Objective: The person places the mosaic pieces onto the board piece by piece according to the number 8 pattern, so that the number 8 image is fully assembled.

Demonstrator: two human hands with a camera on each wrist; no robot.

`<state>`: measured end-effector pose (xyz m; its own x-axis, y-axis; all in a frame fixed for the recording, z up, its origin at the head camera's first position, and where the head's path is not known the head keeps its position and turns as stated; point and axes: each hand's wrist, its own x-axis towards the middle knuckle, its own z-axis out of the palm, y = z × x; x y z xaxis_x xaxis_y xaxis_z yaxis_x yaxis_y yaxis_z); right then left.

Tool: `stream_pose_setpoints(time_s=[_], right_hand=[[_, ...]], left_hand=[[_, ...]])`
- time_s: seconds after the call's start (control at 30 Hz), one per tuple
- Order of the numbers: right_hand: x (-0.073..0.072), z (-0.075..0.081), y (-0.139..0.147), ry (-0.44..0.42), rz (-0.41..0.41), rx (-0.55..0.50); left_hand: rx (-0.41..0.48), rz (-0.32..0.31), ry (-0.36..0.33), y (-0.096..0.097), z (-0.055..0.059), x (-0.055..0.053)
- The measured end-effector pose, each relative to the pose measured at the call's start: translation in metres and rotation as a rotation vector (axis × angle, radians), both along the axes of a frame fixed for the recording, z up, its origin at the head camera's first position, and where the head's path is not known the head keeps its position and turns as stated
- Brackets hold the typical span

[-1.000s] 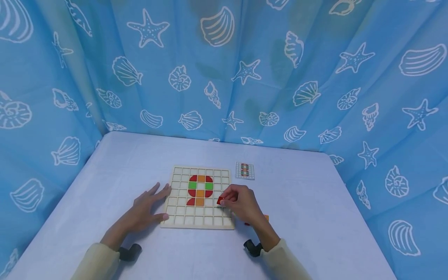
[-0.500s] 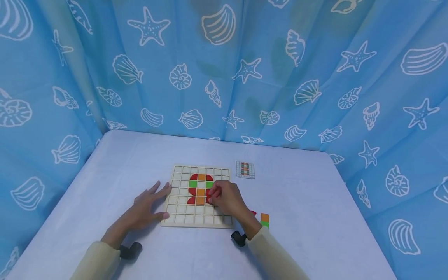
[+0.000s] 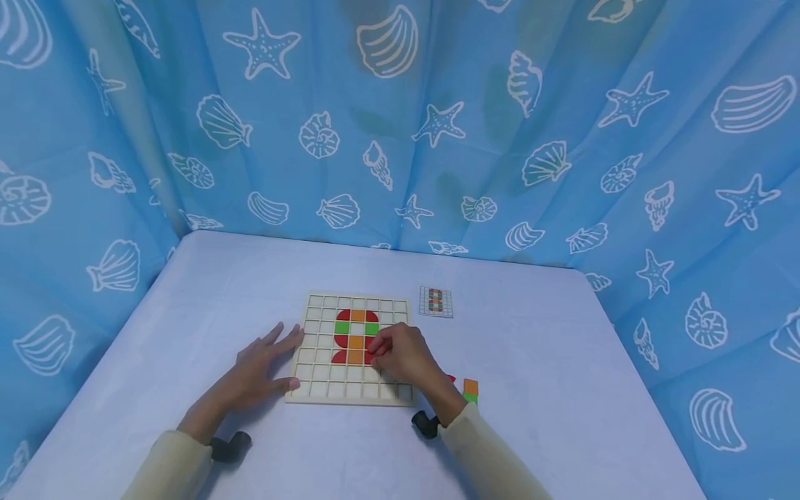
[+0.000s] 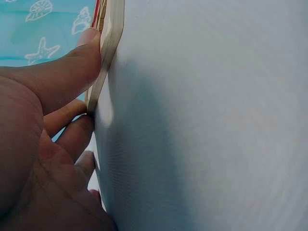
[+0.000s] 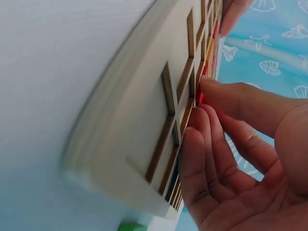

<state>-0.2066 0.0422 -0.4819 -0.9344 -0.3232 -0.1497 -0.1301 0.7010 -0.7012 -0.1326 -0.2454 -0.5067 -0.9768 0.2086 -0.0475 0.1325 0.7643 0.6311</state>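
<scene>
A wooden grid board (image 3: 319,392) lies on the table, with red, orange and green tiles set in its middle squares. My right hand (image 3: 406,355) reaches over the board's right side. Its thumb and fingertips pinch a small red tile (image 5: 200,98) at a square right of the lower orange tile (image 3: 355,357); the fingers partly cover it. At the left edge of the board rests my left hand (image 3: 259,364), fingers spread, the thumb touching the rim. In the left wrist view the thumb (image 4: 72,72) lies against the board's side.
A small pattern card (image 3: 435,301) lies beyond the board's right corner. By the right wrist are an orange tile (image 3: 471,387), a green tile (image 3: 470,398) and part of a red tile (image 3: 451,378). A blue shell-print curtain (image 3: 400,139) surrounds the white table (image 3: 531,333).
My right hand has carried the red tile leftward from the board's right edge to a square beside the lower orange tile. The left hand has stayed at the left edge.
</scene>
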Motion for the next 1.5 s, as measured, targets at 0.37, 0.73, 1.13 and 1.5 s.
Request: stream_pose_setpoints(time_s=[0.37,0.73,1.13,1.5], right_hand=[[0.008,0.001,0.039,0.089,-0.006,-0.139],[0.011,0.003,0.088,0.040,-0.179,-0.124],[0.017,-0.007,0.112,-0.046,-0.219,-0.104],[0.018,-0.013,0.104,-0.004,-0.144,0.062]], left_hand=[[0.006,0.006,-0.020,0.000,0.001,0.000],[-0.011,0.012,-0.045,0.001,0.006,0.001],[-0.012,0.009,-0.035,0.001,0.002,0.001],[-0.001,0.006,-0.038,0.001,0.004,0.000]])
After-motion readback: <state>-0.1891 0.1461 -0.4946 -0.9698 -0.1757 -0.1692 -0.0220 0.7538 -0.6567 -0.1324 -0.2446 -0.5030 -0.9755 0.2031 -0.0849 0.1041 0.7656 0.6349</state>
